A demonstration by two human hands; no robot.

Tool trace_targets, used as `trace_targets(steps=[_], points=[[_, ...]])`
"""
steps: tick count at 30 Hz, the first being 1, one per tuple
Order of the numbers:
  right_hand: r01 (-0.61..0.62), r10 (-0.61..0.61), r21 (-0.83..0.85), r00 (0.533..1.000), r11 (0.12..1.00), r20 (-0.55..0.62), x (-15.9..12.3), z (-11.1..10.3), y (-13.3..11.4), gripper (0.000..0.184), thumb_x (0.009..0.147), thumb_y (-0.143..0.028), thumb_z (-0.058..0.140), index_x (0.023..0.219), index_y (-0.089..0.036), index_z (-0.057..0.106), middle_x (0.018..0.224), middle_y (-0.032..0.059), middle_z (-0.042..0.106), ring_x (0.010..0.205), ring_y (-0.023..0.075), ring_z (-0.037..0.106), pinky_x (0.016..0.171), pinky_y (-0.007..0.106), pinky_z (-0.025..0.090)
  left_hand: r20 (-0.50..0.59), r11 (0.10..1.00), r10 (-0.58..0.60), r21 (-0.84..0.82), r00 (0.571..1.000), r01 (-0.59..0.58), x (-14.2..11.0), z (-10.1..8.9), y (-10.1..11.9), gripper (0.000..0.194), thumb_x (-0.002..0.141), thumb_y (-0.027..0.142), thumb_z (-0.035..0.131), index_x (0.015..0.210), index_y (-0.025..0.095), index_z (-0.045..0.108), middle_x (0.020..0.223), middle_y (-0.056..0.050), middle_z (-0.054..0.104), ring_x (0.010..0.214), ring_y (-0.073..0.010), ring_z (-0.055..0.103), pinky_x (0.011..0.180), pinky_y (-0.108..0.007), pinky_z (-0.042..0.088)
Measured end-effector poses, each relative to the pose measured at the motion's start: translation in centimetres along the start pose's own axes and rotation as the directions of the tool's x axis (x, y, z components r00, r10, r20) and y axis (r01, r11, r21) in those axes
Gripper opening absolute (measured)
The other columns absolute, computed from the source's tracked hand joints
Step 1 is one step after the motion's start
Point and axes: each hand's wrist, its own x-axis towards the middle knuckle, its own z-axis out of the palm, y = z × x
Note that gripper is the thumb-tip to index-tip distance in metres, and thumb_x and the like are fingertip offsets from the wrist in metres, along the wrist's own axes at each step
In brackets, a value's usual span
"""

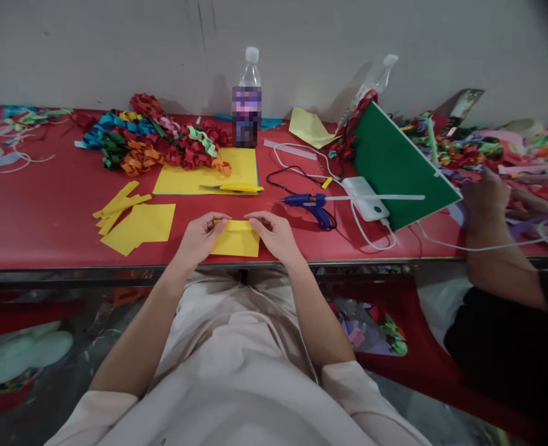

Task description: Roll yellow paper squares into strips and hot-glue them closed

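A small yellow paper sheet point(237, 241) lies at the near edge of the red table point(36, 210). My left hand point(203, 234) pinches its upper left edge with curled fingers. My right hand point(271, 231) pinches the upper right edge the same way, and the top edge looks folded over. More yellow paper pieces point(137, 224) and strips point(119, 203) lie to the left. A larger yellow sheet point(209, 173) lies beyond, with yellow-handled scissors point(234, 188) on it.
A blue glue gun point(312, 206) and a white power adapter point(366, 197) with cables sit to the right. A green board point(395, 164) leans there. A water bottle point(247, 102) and a heap of coloured paper chains point(153, 139) stand behind. Another person's arm point(492, 235) rests at the right.
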Motion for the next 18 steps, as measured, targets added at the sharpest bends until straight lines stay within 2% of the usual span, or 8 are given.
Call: trace_targets(steps=[6, 13, 18], points=[[-0.020, 0.020, 0.009, 1.000, 1.000, 0.018, 0.02, 0.03, 0.36, 0.026, 0.086, -0.038, 0.069, 0.102, -0.020, 0.077, 0.104, 0.0057, 0.078, 0.094, 0.0179, 0.071, 0.085, 0.030, 0.055, 0.015, 0.999, -0.018, -0.029, 1.000, 0.019, -0.12, 0.05, 0.04, 0.045, 0.081, 0.053, 0.077, 0.107, 0.017, 0.074, 0.096, -0.007, 0.075, 0.079, -0.0175, 0.065, 0.066, -0.025, 0.048], [-0.055, 0.054, 0.020, 0.997, 0.998, 0.051, 0.00, 0.27, 0.16, 0.027, 0.082, -0.040, 0.074, 0.100, -0.020, 0.079, 0.099, 0.0049, 0.079, 0.091, 0.0191, 0.073, 0.082, 0.031, 0.057, -0.004, 0.994, -0.078, -0.083, 0.997, 0.078, -0.28, 0.22, 0.55, 0.038, 0.079, 0.052, 0.078, 0.092, 0.016, 0.077, 0.088, -0.006, 0.076, 0.077, -0.0179, 0.067, 0.067, -0.025, 0.049], [-0.103, 0.100, 0.071, 0.994, 0.992, 0.048, -0.06, 0.35, 0.30, 0.027, 0.081, -0.039, 0.075, 0.099, -0.020, 0.080, 0.095, 0.0053, 0.080, 0.087, 0.0194, 0.074, 0.079, 0.030, 0.056, -0.017, 0.985, -0.101, -0.143, 0.995, 0.098, -0.41, 0.24, 0.63, 0.039, 0.078, 0.052, 0.080, 0.092, 0.015, 0.078, 0.086, -0.006, 0.076, 0.076, -0.0184, 0.068, 0.068, -0.026, 0.052]])
